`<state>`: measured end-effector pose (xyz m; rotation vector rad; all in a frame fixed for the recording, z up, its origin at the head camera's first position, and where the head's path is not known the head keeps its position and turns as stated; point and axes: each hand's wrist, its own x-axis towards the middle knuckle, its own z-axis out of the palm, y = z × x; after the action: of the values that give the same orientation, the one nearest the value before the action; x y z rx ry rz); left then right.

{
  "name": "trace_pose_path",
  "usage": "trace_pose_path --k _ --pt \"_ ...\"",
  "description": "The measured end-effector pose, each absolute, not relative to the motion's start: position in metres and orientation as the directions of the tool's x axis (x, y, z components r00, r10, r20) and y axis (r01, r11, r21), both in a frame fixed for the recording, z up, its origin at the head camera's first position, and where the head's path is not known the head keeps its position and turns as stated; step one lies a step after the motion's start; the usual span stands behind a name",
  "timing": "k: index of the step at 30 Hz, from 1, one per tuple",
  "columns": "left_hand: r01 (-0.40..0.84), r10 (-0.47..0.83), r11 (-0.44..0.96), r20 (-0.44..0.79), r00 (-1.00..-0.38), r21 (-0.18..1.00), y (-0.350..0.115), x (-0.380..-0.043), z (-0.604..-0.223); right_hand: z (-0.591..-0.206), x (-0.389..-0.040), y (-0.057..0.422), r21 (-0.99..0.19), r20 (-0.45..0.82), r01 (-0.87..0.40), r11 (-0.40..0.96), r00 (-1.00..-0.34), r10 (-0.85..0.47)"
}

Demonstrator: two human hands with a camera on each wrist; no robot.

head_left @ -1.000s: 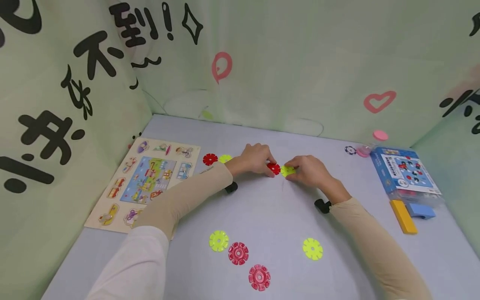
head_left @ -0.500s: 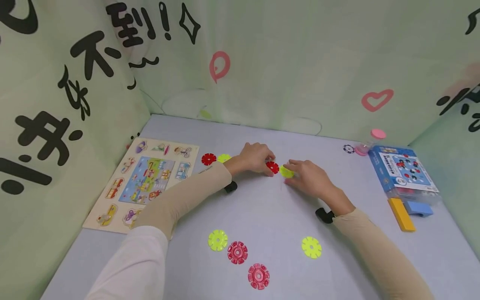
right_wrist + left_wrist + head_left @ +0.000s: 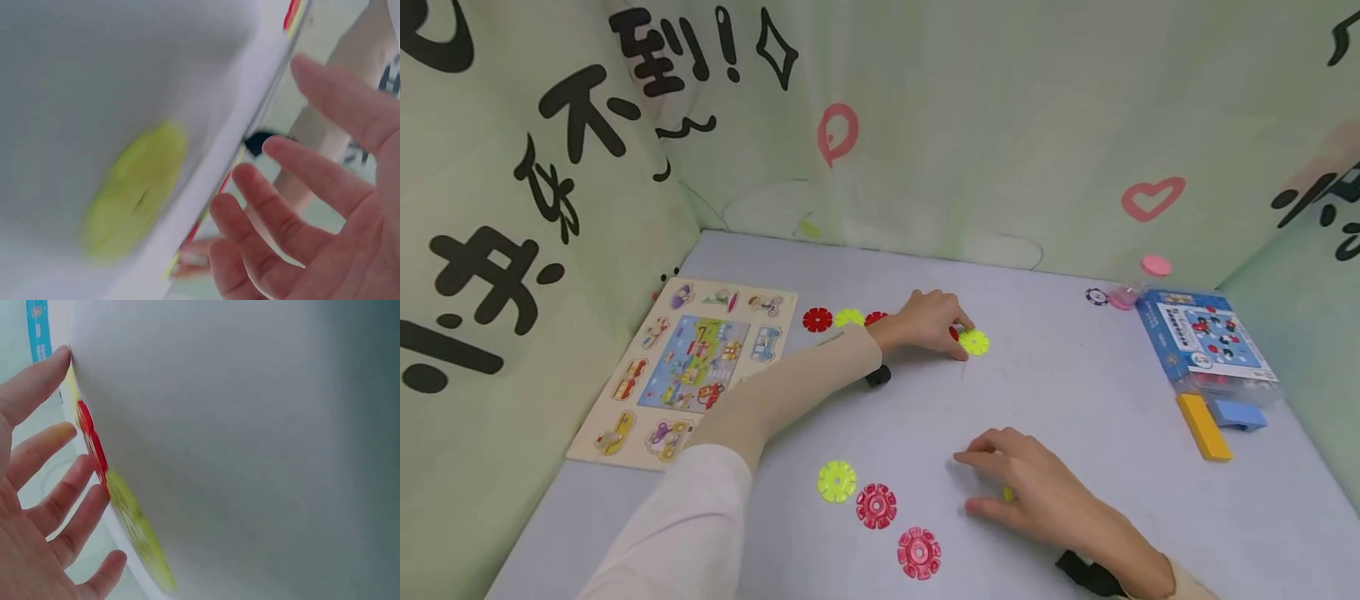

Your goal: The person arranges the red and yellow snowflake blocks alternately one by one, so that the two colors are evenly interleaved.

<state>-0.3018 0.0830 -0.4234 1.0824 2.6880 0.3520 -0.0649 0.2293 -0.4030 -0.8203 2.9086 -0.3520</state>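
Left grip [image 3: 931,323], fingers parted, is at a yellow disc [image 3: 975,342], hold unclear, hiding most of a red disc [image 3: 93,442] from the head camera; right grip [image 3: 1037,487], spread and holding nothing, nearly covers another yellow disc [image 3: 134,194] on the surface [image 3: 1112,400].

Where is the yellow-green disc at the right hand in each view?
Head: the yellow-green disc lies lower right of centre, mostly hidden by the right hand.
Left wrist: not in it.
Right wrist: left of centre, large, blurred.
Shared landmark: the left hand, in all three.
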Motion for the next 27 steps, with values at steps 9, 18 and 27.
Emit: trace_pose_path --k 9,18,27 --pt "0.641 0.676 0.733 -0.144 -0.723 0.227 0.098 -0.301 -0.424 -0.405 -0.019 0.220 -0.391 -0.278 -0.400 0.829 -0.808 -0.520" --pt "0.616 0.651 0.757 -0.169 -0.740 0.219 0.100 -0.303 -0.424 -0.415 -0.016 0.175 -0.375 -0.180 -0.558 0.740 -0.740 -0.649" --pt "0.624 0.663 0.746 -0.176 -0.728 0.232 0.103 -0.302 -0.422 -0.411 -0.024 0.167 -0.388 -0.201 -0.560 0.732 -0.723 -0.660"
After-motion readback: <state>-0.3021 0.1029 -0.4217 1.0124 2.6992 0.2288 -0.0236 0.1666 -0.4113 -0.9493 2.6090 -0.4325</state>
